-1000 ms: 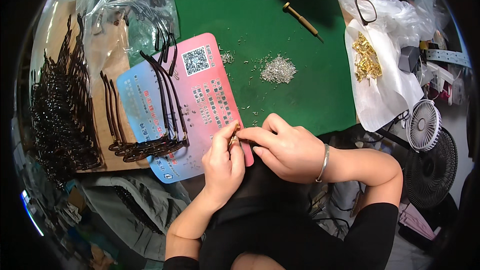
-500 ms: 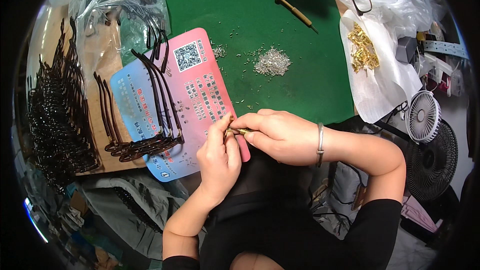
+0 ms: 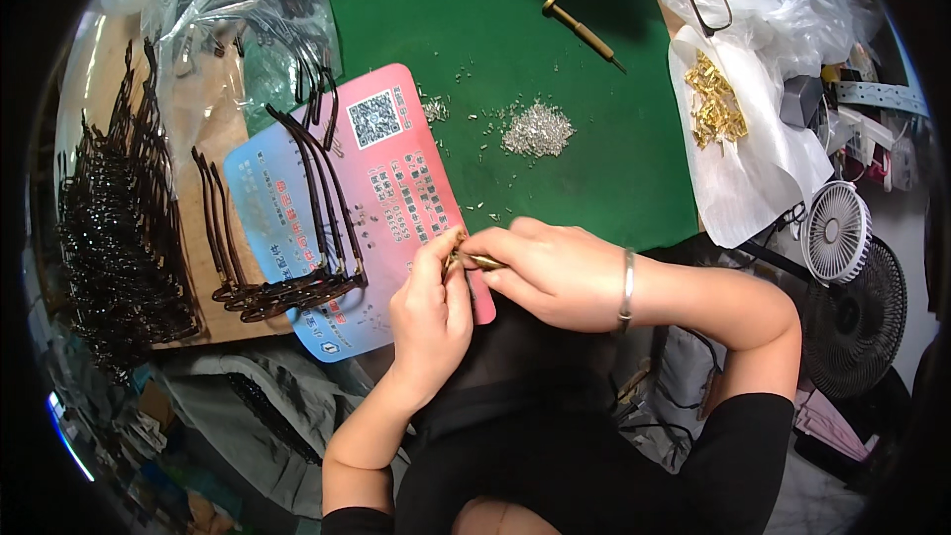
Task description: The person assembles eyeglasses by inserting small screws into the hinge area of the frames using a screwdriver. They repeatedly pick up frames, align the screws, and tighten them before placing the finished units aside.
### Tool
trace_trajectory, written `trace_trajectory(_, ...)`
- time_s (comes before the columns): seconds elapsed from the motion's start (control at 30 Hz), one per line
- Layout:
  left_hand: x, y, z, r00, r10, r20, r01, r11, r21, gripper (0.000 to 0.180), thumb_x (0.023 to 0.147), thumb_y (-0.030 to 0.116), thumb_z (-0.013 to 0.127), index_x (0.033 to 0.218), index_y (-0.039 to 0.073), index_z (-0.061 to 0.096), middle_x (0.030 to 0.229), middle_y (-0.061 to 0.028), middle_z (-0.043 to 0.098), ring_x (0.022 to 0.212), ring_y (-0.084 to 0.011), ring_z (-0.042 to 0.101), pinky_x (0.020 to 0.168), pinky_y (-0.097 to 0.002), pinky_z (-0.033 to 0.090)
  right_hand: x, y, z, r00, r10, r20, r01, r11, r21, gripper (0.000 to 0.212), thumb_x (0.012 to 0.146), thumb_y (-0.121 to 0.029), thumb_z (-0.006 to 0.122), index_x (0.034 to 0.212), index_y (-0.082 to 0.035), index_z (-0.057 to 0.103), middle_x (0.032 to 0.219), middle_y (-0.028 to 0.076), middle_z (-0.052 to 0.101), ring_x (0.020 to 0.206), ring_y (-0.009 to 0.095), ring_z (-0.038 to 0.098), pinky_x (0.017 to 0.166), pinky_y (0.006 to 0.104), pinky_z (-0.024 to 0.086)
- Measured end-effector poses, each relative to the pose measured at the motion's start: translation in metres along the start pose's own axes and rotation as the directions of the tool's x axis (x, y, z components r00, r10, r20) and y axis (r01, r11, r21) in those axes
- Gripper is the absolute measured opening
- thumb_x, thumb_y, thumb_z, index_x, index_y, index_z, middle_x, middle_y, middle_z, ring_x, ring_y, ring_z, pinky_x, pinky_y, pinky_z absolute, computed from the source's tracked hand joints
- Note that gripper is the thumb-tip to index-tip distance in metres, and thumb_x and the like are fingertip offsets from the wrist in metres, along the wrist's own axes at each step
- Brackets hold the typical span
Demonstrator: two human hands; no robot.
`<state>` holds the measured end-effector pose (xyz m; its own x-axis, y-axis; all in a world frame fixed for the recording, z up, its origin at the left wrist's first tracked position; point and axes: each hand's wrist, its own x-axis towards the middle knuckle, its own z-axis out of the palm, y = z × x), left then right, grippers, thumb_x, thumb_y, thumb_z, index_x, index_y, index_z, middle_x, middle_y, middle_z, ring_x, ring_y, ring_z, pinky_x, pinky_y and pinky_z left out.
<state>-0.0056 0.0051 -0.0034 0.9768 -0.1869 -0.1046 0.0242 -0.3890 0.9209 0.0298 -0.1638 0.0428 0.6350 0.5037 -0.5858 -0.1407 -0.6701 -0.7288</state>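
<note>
1. Landmark = pink-and-blue mat (image 3: 398,263); all places below are rel. to it.
2. L hand (image 3: 431,312): over the mat's near R corner, thumb + index pinched narrow on a small gold-coloured pc (image 3: 459,237). Exact shape of the pc: can't tell, fingertips cover most of it.
3. R hand (image 3: 560,277): next to L hand, mostly past the mat's R edge; thumb + fingers hold a slim brass-coloured tool (image 3: 485,262), pointed end toward the pc. Tip touching or not — can't tell, too small.
4. Step in hand, my read: fine tool work on the pc, w/ L hand as the vise and R hand guiding the tool.
5. Next move prob. calls for a firm L pinch, tool kept in line w/ the pc, light R pressure — a slip could drop the pc or poke a fingertip.
6. On the mat's L half: dark glasses frames (image 3: 302,291), arms pointing away from the person.
7. R of mat, on green cloth (image 3: 619,183): pile of silver bits (image 3: 538,130); beyond it, a brass-coloured screwdriver (image 3: 581,32).
8. Well R of mat: heap of gold-coloured bits (image 3: 715,109) on white paper (image 3: 728,208).
9. L of mat: dense dark stack of frames (image 3: 119,267).
</note>
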Motion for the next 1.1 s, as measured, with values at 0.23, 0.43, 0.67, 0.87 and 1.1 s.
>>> trace_trajectory(0.23, 0.006, 0.011, -0.023, 0.85, -0.244, 0.467, 0.518, 0.548, -0.656, 0.023, 0.095, 0.014, 0.045, 0.112, -0.003, 0.045, 0.095, -0.0149, 0.063, 0.057, -0.0066, 0.05, 0.052, -0.0177, 0.041, -0.027, 0.036, 0.002, 0.939, -0.102, -0.327, 0.062, 0.99, -0.129, 0.029, 0.087, -0.025, 0.053, 0.107, -0.003, 0.051, 0.092, 0.017, 0.058, 0.083, 0.033, 0.06, 0.072, 0.0392, 0.049)
trace_trajectory(0.43, 0.001, 0.018, -0.02, 0.768, -0.185, 0.613, 0.607, 0.517, -0.604, 0.019, 0.095, 0.015, 0.045, 0.108, 0.001, 0.047, 0.089, -0.0138, 0.063, 0.053, -0.0057, 0.046, 0.049, -0.0184, 0.039, -0.011, 0.01, -0.012, 0.88, -0.334, -0.338, 0.376, 0.924, 0.067, 0.022, 0.078, -0.018, 0.067, 0.089, 0.0, 0.06, 0.08, 0.011, 0.06, 0.073, 0.022, 0.061, 0.063, 0.0309, 0.048)
trace_trajectory(0.67, -0.001, 0.015, -0.015, 0.787, -0.169, 0.593, 0.582, 0.52, -0.625, 0.015, 0.094, 0.014, 0.047, 0.105, 0.002, 0.051, 0.086, -0.0102, 0.062, 0.053, -0.004, 0.042, 0.048, -0.0174, 0.036, -0.008, 0.016, -0.011, 0.857, -0.386, -0.342, 0.447, 0.887, 0.118, 0.02, 0.08, -0.021, 0.063, 0.081, -0.001, 0.058, 0.077, 0.012, 0.058, 0.069, 0.024, 0.06, 0.06, 0.0312, 0.047)
trace_trajectory(0.87, 0.003, 0.013, -0.019, 0.796, -0.145, 0.588, 0.513, 0.677, -0.527, 0.016, 0.094, 0.01, 0.047, 0.108, 0.003, 0.048, 0.089, -0.0098, 0.064, 0.055, -0.0044, 0.046, 0.048, -0.0166, 0.038, -0.01, 0.022, -0.011, 0.867, -0.393, -0.307, 0.454, 0.876, 0.162, 0.022, 0.081, -0.023, 0.063, 0.086, -0.002, 0.058, 0.079, 0.011, 0.058, 0.072, 0.024, 0.059, 0.063, 0.0318, 0.047)
trace_trajectory(1.1, 0.023, -0.026, -0.02, 0.922, 0.385, 0.035, -0.379, 0.918, -0.12, 0.035, 0.089, -0.005, 0.043, 0.12, 0.009, 0.054, 0.102, -0.0135, 0.065, 0.076, -0.014, 0.064, 0.056, -0.0228, 0.05, -0.02, 0.057, -0.018, 0.879, -0.15, -0.452, 0.073, 0.98, -0.183, 0.025, 0.08, -0.027, 0.061, 0.09, -0.003, 0.057, 0.083, 0.014, 0.061, 0.078, 0.031, 0.061, 0.07, 0.037, 0.049)
